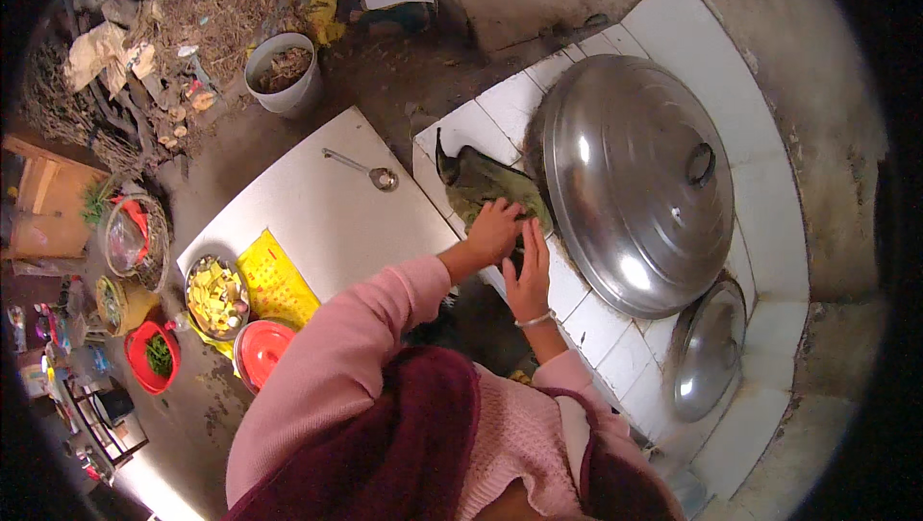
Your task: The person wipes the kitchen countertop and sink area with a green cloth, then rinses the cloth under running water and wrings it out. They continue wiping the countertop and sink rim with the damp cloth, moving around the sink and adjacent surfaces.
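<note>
A dark green cloth [487, 178] lies spread on the white-tiled stove top, its thin dark corner or strap reaching up at the left. My left hand [496, 231] rests on the lower part of the cloth with bent fingers. Beside it, my right hand [530, 276] has its fingers stretched out, the tips at the cloth's lower edge. The hands nearly touch or overlap at the fingertips; whether the fingers pinch some cloth cannot be made out. Just right of the cloth stands a large domed metal lid [634, 182] with a ring handle.
A smaller metal lid [710, 351] sits at the stove's lower right. On the pale table lie a metal ladle [360, 169], a bowl of cut yellow pieces [216, 296] and a yellow bag [277, 279], near a red-lidded container [265, 351]. A bucket [288, 88] stands on the floor.
</note>
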`<state>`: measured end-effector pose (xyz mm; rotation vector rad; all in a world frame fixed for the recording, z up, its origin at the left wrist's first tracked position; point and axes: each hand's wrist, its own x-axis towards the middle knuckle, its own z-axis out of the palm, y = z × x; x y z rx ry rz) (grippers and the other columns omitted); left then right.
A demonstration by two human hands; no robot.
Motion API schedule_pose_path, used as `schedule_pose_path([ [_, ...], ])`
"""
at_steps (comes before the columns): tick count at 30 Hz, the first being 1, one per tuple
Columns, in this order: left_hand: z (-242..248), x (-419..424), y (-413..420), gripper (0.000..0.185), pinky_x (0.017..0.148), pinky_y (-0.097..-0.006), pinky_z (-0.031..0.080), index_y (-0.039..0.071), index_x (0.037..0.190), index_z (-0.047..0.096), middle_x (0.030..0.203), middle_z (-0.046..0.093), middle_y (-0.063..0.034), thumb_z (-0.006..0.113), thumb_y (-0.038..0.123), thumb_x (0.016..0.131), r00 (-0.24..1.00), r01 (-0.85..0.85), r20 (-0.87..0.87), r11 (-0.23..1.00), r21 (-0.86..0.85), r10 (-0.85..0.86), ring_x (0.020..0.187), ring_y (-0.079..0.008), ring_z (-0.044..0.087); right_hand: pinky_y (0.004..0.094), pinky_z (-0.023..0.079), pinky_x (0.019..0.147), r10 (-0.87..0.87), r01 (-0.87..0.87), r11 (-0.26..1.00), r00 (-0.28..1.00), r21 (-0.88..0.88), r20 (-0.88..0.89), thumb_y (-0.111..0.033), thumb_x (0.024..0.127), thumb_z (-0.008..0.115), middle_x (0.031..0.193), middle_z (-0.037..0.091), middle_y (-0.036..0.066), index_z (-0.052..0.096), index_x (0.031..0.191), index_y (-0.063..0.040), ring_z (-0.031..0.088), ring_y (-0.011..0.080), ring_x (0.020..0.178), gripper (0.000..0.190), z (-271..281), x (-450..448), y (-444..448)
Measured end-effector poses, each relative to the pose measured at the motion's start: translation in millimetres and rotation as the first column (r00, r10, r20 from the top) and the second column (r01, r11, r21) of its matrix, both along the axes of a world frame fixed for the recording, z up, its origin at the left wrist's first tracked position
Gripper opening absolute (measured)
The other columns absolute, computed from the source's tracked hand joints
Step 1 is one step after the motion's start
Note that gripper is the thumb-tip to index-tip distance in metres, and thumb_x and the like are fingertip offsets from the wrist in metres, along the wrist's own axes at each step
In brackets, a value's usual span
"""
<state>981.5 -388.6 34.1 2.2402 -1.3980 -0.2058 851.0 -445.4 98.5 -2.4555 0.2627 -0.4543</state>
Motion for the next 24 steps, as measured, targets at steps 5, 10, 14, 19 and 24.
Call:
schedule_pose_path([
  [5,-15.6,14.8,22.1,0.053,0.109,-0.0516,0.027,0.024,0.135,0.052,0.149,0.038,-0.0047,0.061,0.036,0.085,0.987,-0.151,0.026,0.98,-0.132,0.156,0.136,-0.0313,0.034,0.0458,0.024,0.114,0.044,-0.066,0.992,0.981,-0.112,-0.189,-0.027,0.095,0.054,0.152,0.026,0.024,0.027,0.146,0.004,0.025,0.0396,0.14,0.066,-42.6,29.8,-12.9],
  [10,-17.7,76.0,42.0,0.066,0.111,-0.0517,0.024,0.027,0.138,0.048,0.151,0.036,-0.0063,0.065,0.048,0.078,0.951,-0.306,0.019,0.947,-0.102,0.31,0.137,-0.0313,0.033,0.0444,0.022,0.115,0.092,-0.158,0.977,0.92,-0.144,-0.382,-0.043,0.096,0.048,0.153,0.028,0.02,0.031,0.146,0.001,0.025,0.0329,0.142,0.068,-55.2,106.1,-15.7],
  [14,-17.9,121.0,58.5,0.069,0.112,-0.052,0.023,0.028,0.138,0.048,0.151,0.035,-0.0089,0.066,0.051,0.076,0.911,-0.371,0.155,0.924,-0.092,0.381,0.136,-0.0343,0.034,0.0425,0.022,0.116,0.106,-0.237,0.946,0.87,-0.219,-0.482,-0.048,0.095,0.046,0.152,0.031,0.016,0.038,0.142,-0.001,0.027,0.0311,0.142,0.067,-47.9,167.2,-6.3],
  [19,-23.4,129.4,60.0,0.071,0.113,-0.0525,0.021,0.028,0.141,0.044,0.152,0.032,-0.0116,0.066,0.052,0.077,0.887,-0.414,0.173,0.903,-0.113,0.428,0.137,-0.0378,0.032,0.0433,0.023,0.115,0.132,-0.234,0.956,0.883,-0.178,-0.451,-0.048,0.094,0.048,0.15,0.034,0.019,0.042,0.139,0.0,0.029,0.0336,0.14,0.067,-50.6,177.8,-2.2],
  [24,-28.7,91.0,63.2,0.07,0.112,-0.055,0.022,0.02,0.143,0.041,0.151,0.032,-0.0165,0.063,0.047,0.081,0.92,-0.342,0.135,0.921,-0.185,0.369,0.137,-0.0425,0.03,0.0436,0.026,0.114,0.15,-0.238,0.954,0.907,-0.185,-0.393,-0.043,0.092,0.055,0.147,0.037,0.023,0.043,0.137,0.003,0.03,0.0355,0.139,0.065,-53.2,133.2,1.8],
])
